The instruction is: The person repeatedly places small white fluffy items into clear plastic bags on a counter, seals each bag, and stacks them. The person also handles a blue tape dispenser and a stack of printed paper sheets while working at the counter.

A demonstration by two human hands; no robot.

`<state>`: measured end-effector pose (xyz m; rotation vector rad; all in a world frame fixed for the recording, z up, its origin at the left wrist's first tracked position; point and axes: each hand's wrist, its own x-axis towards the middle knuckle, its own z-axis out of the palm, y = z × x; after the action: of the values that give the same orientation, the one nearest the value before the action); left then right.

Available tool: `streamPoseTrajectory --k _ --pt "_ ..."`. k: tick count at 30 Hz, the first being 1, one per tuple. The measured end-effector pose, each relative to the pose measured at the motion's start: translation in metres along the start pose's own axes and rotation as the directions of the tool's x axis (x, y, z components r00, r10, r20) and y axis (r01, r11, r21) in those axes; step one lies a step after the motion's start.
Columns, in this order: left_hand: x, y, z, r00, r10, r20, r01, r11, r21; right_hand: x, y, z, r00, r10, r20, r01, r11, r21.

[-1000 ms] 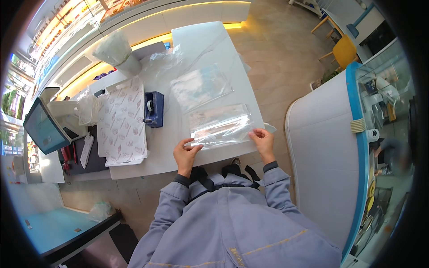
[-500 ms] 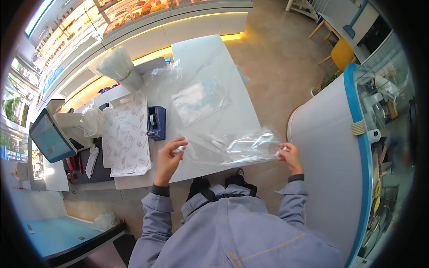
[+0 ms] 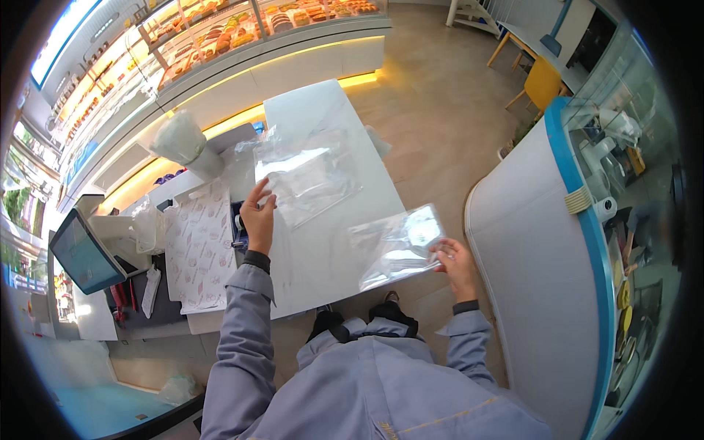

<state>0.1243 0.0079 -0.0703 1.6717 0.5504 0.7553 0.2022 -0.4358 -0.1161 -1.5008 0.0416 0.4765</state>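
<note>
My right hand [image 3: 456, 268] pinches one corner of a clear plastic bag [image 3: 400, 246], which lies flat over the near right edge of the white table. My left hand [image 3: 258, 218] reaches over the table with its fingers apart, and nothing shows in it. Just beyond its fingertips are several more clear plastic bags [image 3: 312, 180], spread flat; whether the fingers touch them I cannot tell. Below and behind my left wrist, a blue tape dispenser [image 3: 238, 227] is partly hidden.
Printed paper sheets [image 3: 198, 253] lie stacked left of my left hand. Further left stand a touch screen [image 3: 88, 249] and a white basket [image 3: 149, 229]. A container of bags [image 3: 180, 139] is behind. A rounded white counter [image 3: 528, 271] rises at my right; bread fills the display case [image 3: 242, 33].
My left hand has let go of the bag and moved away toward the bags lying further back. The bag, stretched between both hands before, now hangs together flat from my right hand.
</note>
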Motion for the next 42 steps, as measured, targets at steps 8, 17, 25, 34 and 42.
streamPoseTrajectory --k 8,17,25,34,42 --pt "-0.037 -0.072 0.007 0.916 0.398 0.053 -0.292 0.57 0.768 0.021 0.045 0.057 0.997 -0.062 0.04 0.068 0.985 -0.16" --pt "-0.185 -0.043 0.052 0.904 0.127 0.408 -0.305 0.861 0.408 0.021 0.046 0.088 0.984 -0.179 0.024 0.173 0.903 -0.393" --pt "-0.207 -0.054 0.059 0.928 0.198 0.315 -0.338 0.802 0.493 0.026 0.061 0.093 0.922 -0.386 0.003 0.274 0.648 -0.711" --pt "-0.214 -0.057 0.056 0.925 0.233 0.299 -0.364 0.769 0.525 0.028 0.066 0.091 0.914 -0.404 -0.04 0.289 0.717 -0.634" --pt "-0.213 -0.053 0.053 0.94 0.187 0.283 -0.319 0.776 0.545 0.009 0.037 0.108 0.754 -0.647 0.108 0.401 0.325 -0.856"
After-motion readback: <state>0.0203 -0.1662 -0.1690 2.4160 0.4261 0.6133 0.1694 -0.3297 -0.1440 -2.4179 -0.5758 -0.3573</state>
